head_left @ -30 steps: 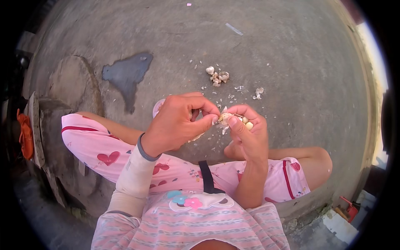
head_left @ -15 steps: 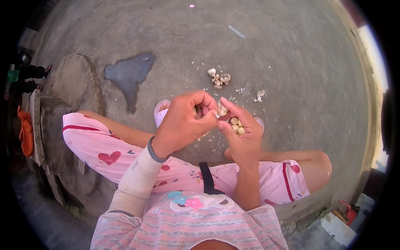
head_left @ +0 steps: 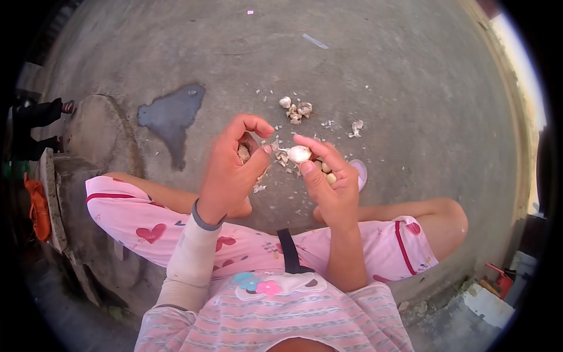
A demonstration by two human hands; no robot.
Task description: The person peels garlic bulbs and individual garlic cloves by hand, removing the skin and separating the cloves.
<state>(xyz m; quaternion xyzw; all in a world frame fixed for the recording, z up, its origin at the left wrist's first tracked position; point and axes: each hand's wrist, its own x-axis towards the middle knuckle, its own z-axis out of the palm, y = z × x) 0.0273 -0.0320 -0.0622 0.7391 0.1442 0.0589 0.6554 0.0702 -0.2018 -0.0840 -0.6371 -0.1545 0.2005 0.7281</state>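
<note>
My left palm faces away from the camera, so what's inside my left hand (head_left: 230,171) is mostly hidden; only a bit of papery skin (head_left: 243,154) shows between thumb and curled fingers. Can't tell if that's a clove or just peel. The cloves (head_left: 327,172) cupped in my right palm are half covered by my thumb and fingers, count unclear. My feet are mostly blocked by the hands; one pink sandal (head_left: 359,173) edge sticks out just right of my right hand. At the left edge of view someone else's dark-clothed legs (head_left: 36,114) are cut off by the lens rim. Red object (head_left: 495,276) at lower right also clipped, can't identify.

Right hand (head_left: 328,185): thumb and forefinger pinched on a garlic clove (head_left: 299,154), whitish, held at the fingertips, above the concrete floor (head_left: 399,88). Remaining fingers curled under, holding the loose cloves.

Left hand: fingers bent, thumb tip just beside the clove, small gap, not touching it as far as I can see. The hands are close together but apart.

The clove sits between both hands, nearer the right one. On the floor just beyond the hands: a small heap of garlic scraps (head_left: 295,110), and loose peel flakes (head_left: 354,127) scattered around. Dark wet patch (head_left: 170,114) to the left, well apart.
</note>
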